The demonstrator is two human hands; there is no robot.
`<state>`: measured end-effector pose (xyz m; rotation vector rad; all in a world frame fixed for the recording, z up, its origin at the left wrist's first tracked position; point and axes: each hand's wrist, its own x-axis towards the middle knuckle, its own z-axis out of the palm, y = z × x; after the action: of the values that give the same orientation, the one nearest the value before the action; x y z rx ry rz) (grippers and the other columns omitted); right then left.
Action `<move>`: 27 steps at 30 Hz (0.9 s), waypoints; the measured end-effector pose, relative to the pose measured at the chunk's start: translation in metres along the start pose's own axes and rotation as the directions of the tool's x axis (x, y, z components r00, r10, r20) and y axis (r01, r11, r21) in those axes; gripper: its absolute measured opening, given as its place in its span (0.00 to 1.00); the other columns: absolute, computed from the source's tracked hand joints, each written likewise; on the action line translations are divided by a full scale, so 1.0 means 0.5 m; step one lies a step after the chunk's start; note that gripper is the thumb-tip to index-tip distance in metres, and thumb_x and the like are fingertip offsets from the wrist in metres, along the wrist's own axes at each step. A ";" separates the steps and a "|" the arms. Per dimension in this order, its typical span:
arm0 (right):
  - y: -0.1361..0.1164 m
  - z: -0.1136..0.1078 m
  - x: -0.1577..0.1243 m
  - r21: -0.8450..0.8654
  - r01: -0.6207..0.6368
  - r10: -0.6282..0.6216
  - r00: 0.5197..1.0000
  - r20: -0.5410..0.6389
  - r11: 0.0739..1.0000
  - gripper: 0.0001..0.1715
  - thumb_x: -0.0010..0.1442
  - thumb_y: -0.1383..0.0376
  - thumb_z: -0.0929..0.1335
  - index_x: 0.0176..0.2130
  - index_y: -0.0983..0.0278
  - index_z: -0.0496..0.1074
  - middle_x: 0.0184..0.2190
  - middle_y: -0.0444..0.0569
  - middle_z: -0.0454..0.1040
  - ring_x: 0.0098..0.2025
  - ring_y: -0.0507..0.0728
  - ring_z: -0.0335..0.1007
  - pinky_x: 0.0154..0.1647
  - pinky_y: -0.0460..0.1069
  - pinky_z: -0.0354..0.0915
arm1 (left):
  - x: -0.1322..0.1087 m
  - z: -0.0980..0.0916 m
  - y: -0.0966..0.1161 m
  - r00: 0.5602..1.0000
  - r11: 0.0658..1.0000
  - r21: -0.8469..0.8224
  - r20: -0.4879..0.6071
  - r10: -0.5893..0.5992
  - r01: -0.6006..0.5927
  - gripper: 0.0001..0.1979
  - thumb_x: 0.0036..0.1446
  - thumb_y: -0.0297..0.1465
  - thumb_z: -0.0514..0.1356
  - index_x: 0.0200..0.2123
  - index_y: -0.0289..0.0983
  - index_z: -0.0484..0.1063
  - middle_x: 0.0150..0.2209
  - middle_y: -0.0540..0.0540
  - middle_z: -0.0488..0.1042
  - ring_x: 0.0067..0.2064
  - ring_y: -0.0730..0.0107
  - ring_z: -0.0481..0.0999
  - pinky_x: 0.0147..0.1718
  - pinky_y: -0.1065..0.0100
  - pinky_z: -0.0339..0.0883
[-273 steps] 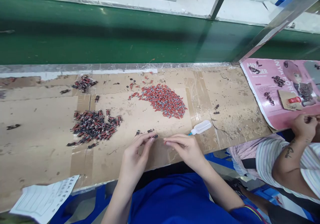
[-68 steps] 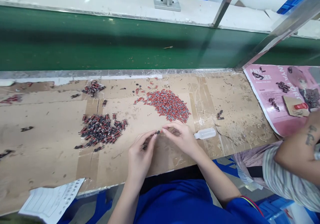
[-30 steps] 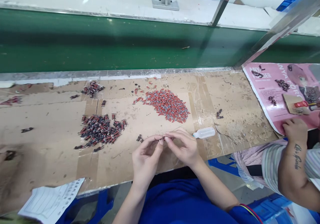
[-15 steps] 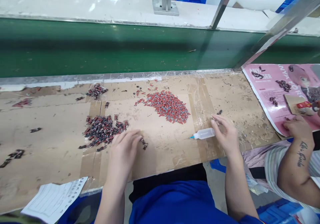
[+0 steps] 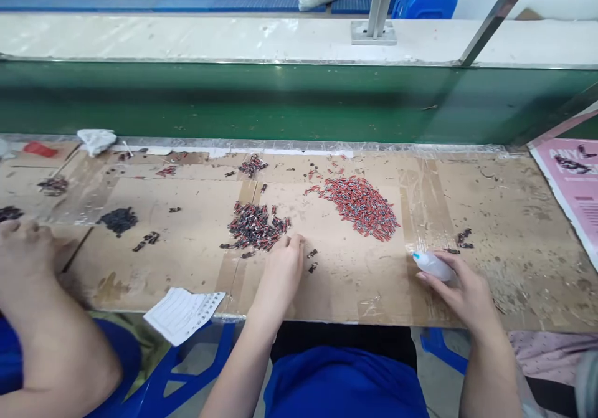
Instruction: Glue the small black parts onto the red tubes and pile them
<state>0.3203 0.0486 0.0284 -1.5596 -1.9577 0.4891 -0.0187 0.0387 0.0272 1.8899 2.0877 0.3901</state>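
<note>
In the head view my right hand [image 5: 467, 290] is closed around a translucent squeeze bottle [image 5: 436, 266] with a blue tip pointing up and left. My left hand [image 5: 286, 257] rests at the right edge of a pile of small black-and-red parts [image 5: 255, 226]. Its fingers are bent together, and I cannot see what is between them. Just right of those fingertips lie two small dark parts [image 5: 313, 268]. A bigger heap of small red parts with silvery ends [image 5: 362, 209] lies farther back, between my hands. Several dark parts [image 5: 465, 240] sit beyond my right hand.
A co-worker's hand [image 5: 28, 247] is at the left, near a black pile [image 5: 119, 220]. A paper sheet [image 5: 184, 312] overhangs the front edge of the cardboard-covered bench [image 5: 346, 287]. Behind runs a green belt [image 5: 233, 103]; a metal post [image 5: 380, 7] stands beyond it.
The camera view has swung left, so the bench appears shifted right. The bottle, lying on the cardboard before, is now gripped and tilted in my right hand. My left hand stays beside the black-and-red pile.
</note>
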 end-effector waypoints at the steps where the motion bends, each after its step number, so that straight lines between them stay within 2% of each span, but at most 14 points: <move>1: -0.009 0.003 -0.004 0.055 -0.061 0.063 0.998 -0.030 0.997 0.26 0.54 0.44 0.71 0.41 0.60 0.76 0.35 0.51 0.79 0.34 0.61 0.76 0.33 0.53 0.71 | -0.001 0.000 -0.001 0.999 0.999 -0.038 -0.022 0.037 -0.038 0.12 0.62 0.25 0.50 0.39 0.37 0.73 0.34 0.43 0.75 0.37 0.61 0.76 0.37 0.64 0.68; 3: -0.026 0.013 -0.009 0.211 -0.157 0.180 0.979 -0.093 0.965 0.24 0.51 0.45 0.73 0.38 0.61 0.76 0.32 0.50 0.79 0.30 0.59 0.75 0.29 0.51 0.69 | -0.004 0.002 0.003 0.989 0.978 -0.155 -0.060 0.134 -0.142 0.14 0.63 0.23 0.49 0.41 0.38 0.74 0.36 0.44 0.76 0.39 0.63 0.77 0.39 0.65 0.69; 5: -0.043 0.029 -0.010 0.419 -0.217 0.306 0.939 -0.158 0.882 0.23 0.48 0.48 0.75 0.37 0.62 0.76 0.31 0.50 0.78 0.27 0.57 0.73 0.25 0.49 0.66 | -0.006 0.009 0.017 0.969 0.926 -0.286 -0.100 0.228 -0.247 0.14 0.63 0.23 0.49 0.40 0.39 0.74 0.37 0.45 0.77 0.41 0.66 0.77 0.41 0.66 0.69; 8: -0.070 0.060 -0.003 0.733 -0.203 0.492 0.847 -0.202 0.650 0.22 0.41 0.55 0.78 0.34 0.63 0.74 0.27 0.46 0.76 0.24 0.53 0.70 0.23 0.46 0.64 | -0.011 0.039 0.044 0.926 0.838 -0.395 -0.165 0.339 -0.377 0.10 0.64 0.26 0.52 0.39 0.39 0.74 0.36 0.46 0.78 0.40 0.67 0.77 0.41 0.66 0.70; 11: -0.097 0.090 0.009 0.887 -0.188 0.593 0.797 -0.113 0.421 0.20 0.38 0.57 0.79 0.30 0.62 0.74 0.25 0.44 0.75 0.24 0.51 0.69 0.24 0.45 0.65 | -0.020 0.080 0.061 0.883 0.806 -0.361 -0.227 0.412 -0.469 0.09 0.64 0.27 0.55 0.39 0.39 0.75 0.36 0.47 0.79 0.41 0.65 0.76 0.42 0.63 0.70; 14: -0.123 0.115 0.017 0.925 -0.219 0.629 0.777 -0.027 0.310 0.16 0.40 0.57 0.77 0.27 0.63 0.74 0.22 0.43 0.74 0.20 0.49 0.65 0.20 0.44 0.62 | -0.031 0.105 0.059 0.875 0.838 -0.285 -0.292 0.386 -0.465 0.09 0.63 0.27 0.56 0.38 0.40 0.76 0.37 0.46 0.79 0.47 0.59 0.73 0.46 0.57 0.68; 17: -0.146 0.133 0.017 0.901 -0.268 0.632 0.775 -0.008 0.341 0.14 0.43 0.55 0.75 0.26 0.64 0.76 0.20 0.44 0.75 0.18 0.49 0.63 0.17 0.43 0.58 | -0.037 0.107 0.048 0.882 0.855 -0.267 -0.300 0.364 -0.444 0.09 0.63 0.28 0.56 0.39 0.41 0.76 0.41 0.44 0.79 0.49 0.59 0.72 0.48 0.56 0.67; 22: -0.173 0.145 0.010 0.761 -0.292 0.522 0.850 -0.072 0.580 0.10 0.47 0.59 0.73 0.23 0.64 0.77 0.20 0.46 0.77 0.22 0.54 0.71 0.23 0.47 0.66 | -0.037 0.093 0.042 0.864 0.835 -0.257 -0.287 0.414 -0.486 0.09 0.63 0.29 0.56 0.43 0.41 0.74 0.39 0.47 0.81 0.47 0.61 0.75 0.46 0.58 0.66; 24: -0.178 0.146 0.007 0.710 -0.295 0.494 0.865 -0.085 0.639 0.11 0.48 0.59 0.72 0.23 0.64 0.77 0.20 0.48 0.78 0.23 0.56 0.72 0.24 0.48 0.67 | -0.035 0.090 0.045 0.860 0.833 -0.257 -0.298 0.414 -0.490 0.08 0.63 0.30 0.56 0.42 0.41 0.74 0.38 0.48 0.81 0.46 0.62 0.77 0.45 0.59 0.65; 27: -0.179 0.149 0.004 0.661 -0.314 0.472 0.879 -0.069 0.682 0.12 0.49 0.58 0.72 0.24 0.64 0.77 0.20 0.48 0.78 0.21 0.55 0.71 0.21 0.47 0.66 | -0.034 0.087 0.047 0.882 0.842 -0.289 -0.274 0.383 -0.455 0.07 0.62 0.31 0.58 0.41 0.41 0.74 0.36 0.49 0.82 0.44 0.63 0.78 0.45 0.60 0.65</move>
<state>0.2048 0.0338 0.0267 -1.4814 -1.0736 0.9811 0.0215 0.0243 -0.0027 2.1421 1.5499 1.0255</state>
